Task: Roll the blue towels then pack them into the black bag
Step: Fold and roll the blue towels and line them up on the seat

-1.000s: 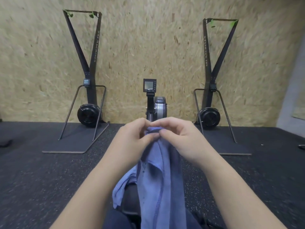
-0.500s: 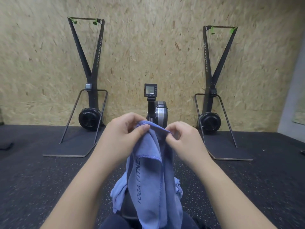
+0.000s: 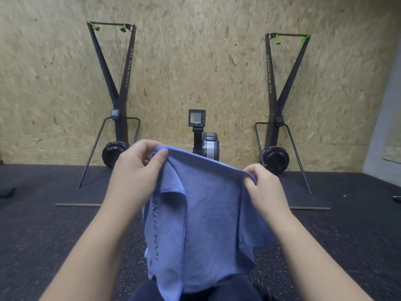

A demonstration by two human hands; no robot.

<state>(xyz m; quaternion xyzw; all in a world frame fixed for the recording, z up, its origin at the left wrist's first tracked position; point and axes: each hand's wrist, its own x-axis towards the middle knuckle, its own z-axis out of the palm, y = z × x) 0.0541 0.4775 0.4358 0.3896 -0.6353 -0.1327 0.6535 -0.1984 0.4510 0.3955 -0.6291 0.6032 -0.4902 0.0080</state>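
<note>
The left hand pinches one upper corner of the blue towel, thumb pressed on the near face and fingers curled over the top edge behind it. The right hand grips the opposite end of the same top edge, fingers curled round the hem, a little lower than the left hand. Between the two hands the edge is stretched into a slanting line, and the cloth hangs down from it in front of the person's lap, its lower end resting against dark trousers. A folded flap hangs just below the left hand, and dark lettering runs down the towel beside that forearm (only partly readable, ending in "FITNES").

Beyond the hands stands a rowing machine with a small monitor on top, directly past the stretched edge. A tall black ski machine rises beyond the left hand, and a second ski machine stands beyond the right hand, both against a chipboard wall. Under both arms lies speckled black rubber flooring.
</note>
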